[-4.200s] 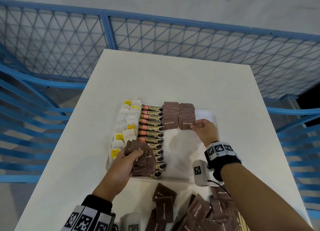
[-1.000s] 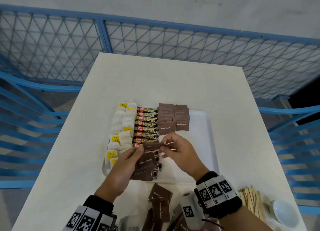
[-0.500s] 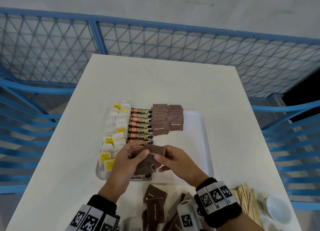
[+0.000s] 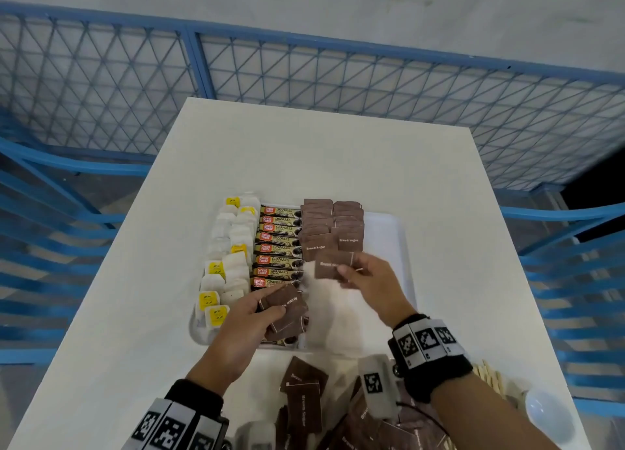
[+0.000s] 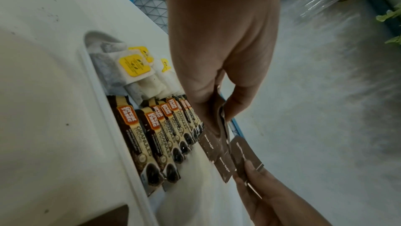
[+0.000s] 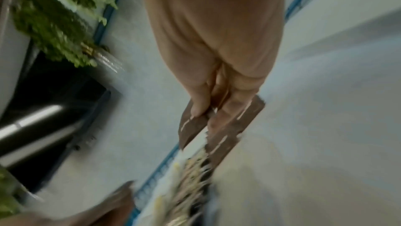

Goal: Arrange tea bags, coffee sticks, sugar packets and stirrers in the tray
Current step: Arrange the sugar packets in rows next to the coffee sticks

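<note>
A white tray (image 4: 404, 246) holds tea bags (image 4: 233, 253) at its left, a row of coffee sticks (image 4: 279, 240) in the middle and two rows of brown sugar packets (image 4: 333, 226) beside them. My right hand (image 4: 348, 272) pinches one brown sugar packet (image 4: 329, 267) just below those rows, over the tray. My left hand (image 4: 267, 306) grips a small stack of brown sugar packets (image 4: 287, 309) above the tray's near left part. In the left wrist view the stack (image 5: 213, 142) hangs below my fingers beside the coffee sticks (image 5: 156, 135). The right wrist view is blurred.
Loose brown sugar packets (image 4: 304, 402) lie on the white table (image 4: 135, 314) near its front edge. Wooden stirrers (image 4: 490, 378) and a small white bowl (image 4: 548, 416) sit at the front right. A blue mesh fence (image 4: 304, 74) surrounds the table.
My right hand has pulled one packet off the stack and carried it up and right toward the sugar rows. The left hand stays low with the remaining stack.
</note>
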Tool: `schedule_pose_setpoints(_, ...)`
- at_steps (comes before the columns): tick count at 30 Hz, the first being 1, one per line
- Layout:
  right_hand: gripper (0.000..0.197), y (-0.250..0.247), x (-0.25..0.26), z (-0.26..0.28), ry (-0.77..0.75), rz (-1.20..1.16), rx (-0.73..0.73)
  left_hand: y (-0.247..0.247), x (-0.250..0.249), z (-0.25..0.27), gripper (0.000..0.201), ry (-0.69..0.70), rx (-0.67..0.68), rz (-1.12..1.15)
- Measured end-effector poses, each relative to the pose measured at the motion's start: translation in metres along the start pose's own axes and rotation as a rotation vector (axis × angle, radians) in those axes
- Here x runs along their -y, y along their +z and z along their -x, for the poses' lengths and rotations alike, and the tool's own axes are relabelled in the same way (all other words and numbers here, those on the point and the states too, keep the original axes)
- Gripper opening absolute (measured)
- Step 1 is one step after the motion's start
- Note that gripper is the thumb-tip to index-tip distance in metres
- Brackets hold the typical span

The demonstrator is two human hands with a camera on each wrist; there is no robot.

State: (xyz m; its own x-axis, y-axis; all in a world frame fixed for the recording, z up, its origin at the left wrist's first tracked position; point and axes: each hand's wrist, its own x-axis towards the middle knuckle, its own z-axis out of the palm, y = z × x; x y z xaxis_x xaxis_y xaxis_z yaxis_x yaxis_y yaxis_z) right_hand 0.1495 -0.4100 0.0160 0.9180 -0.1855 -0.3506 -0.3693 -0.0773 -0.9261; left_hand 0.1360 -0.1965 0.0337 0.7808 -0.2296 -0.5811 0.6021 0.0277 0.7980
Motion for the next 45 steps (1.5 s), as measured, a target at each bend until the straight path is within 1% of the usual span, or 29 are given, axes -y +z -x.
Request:
schedule_pose_setpoints(3, 0.011, -0.017, -0.008, -0.024, -0.017, 0.126, -0.159, -0.004, 0.001, 0.002, 0.036, -0.022, 0.014, 0.026)
schedule_pose_setpoints(5, 0.021, -0.025, -0.014, -0.038, 0.003, 0.192, -0.218, -0.006, 0.001, 0.002, 0.036, -0.025, 0.027, 0.039)
schedule_pose_setpoints(9, 0.013, -0.029, -0.022, -0.057, 0.042, 0.303, -0.252, -0.010, 0.001, 0.003, 0.037, -0.015, 0.018, 0.039)
schedule_pose_setpoints(13, 0.026, -0.024, -0.019, -0.063, 0.028, 0.358, -0.265, -0.015, 0.000, 0.003, 0.036, -0.015, -0.007, 0.035)
schedule_pose_setpoints(18, 0.018, -0.018, -0.018, -0.066, 0.035, 0.376, -0.303, -0.017, -0.002, 0.005, 0.034, -0.028, -0.025, 0.024)
schedule_pose_setpoints(19, 0.019, -0.017, -0.017, -0.066, 0.031, 0.379, -0.313, -0.017, -0.003, 0.005, 0.034, -0.029, -0.024, 0.023)
schedule_pose_setpoints(21, 0.028, -0.015, -0.014, -0.064, 0.013, 0.376, -0.332, -0.016, -0.005, 0.005, 0.033, -0.024, -0.015, 0.023)
schedule_pose_setpoints(23, 0.037, -0.010, -0.009, -0.059, -0.041, 0.394, -0.363, -0.015, -0.006, 0.006, 0.032, -0.015, -0.005, 0.030)
schedule_pose_setpoints(24, 0.037, -0.006, -0.005, -0.054, -0.081, 0.400, -0.370, -0.014, -0.006, 0.006, 0.032, -0.009, -0.001, 0.034)
schedule_pose_setpoints(26, 0.025, 0.005, 0.005, -0.042, -0.178, 0.417, -0.316, -0.013, -0.006, 0.006, 0.032, 0.004, 0.006, 0.038)
schedule_pose_setpoints(27, 0.018, 0.010, 0.011, -0.033, -0.213, 0.440, -0.245, -0.013, -0.006, 0.006, 0.032, 0.009, 0.007, 0.037)
schedule_pose_setpoints(28, 0.016, 0.016, 0.017, -0.024, -0.229, 0.453, -0.145, -0.012, -0.007, 0.005, 0.032, 0.015, 0.007, 0.037)
schedule_pose_setpoints(31, 0.019, 0.032, 0.030, 0.008, -0.173, 0.402, 0.231, -0.012, -0.007, 0.005, 0.032, 0.043, -0.012, 0.031)
schedule_pose_setpoints(33, 0.010, 0.042, 0.031, 0.023, -0.129, 0.335, 0.387, -0.012, -0.008, 0.005, 0.030, 0.079, -0.032, 0.009)
schedule_pose_setpoints(34, 0.007, 0.046, 0.029, 0.027, -0.117, 0.282, 0.421, -0.012, -0.009, 0.005, 0.029, 0.094, -0.037, -0.004)
schedule_pose_setpoints(35, 0.010, 0.049, 0.026, 0.030, -0.112, 0.229, 0.429, -0.012, -0.009, 0.006, 0.028, 0.101, -0.041, -0.017)
schedule_pose_setpoints(37, 0.014, 0.052, 0.021, 0.031, -0.080, 0.129, 0.397, -0.013, -0.008, 0.006, 0.028, 0.091, -0.036, -0.038)
schedule_pose_setpoints(41, 0.012, 0.047, 0.023, 0.029, 0.030, -0.079, 0.334, -0.013, -0.007, 0.007, 0.039, 0.050, 0.042, -0.075)
schedule_pose_setpoints(43, 0.009, 0.040, 0.025, 0.028, 0.035, -0.144, 0.292, -0.013, -0.007, 0.005, 0.039, 0.049, 0.031, -0.055)
schedule_pose_setpoints(45, 0.010, 0.031, 0.028, 0.027, 0.034, -0.205, 0.260, -0.013, -0.007, 0.002, 0.035, 0.050, -0.001, -0.016)
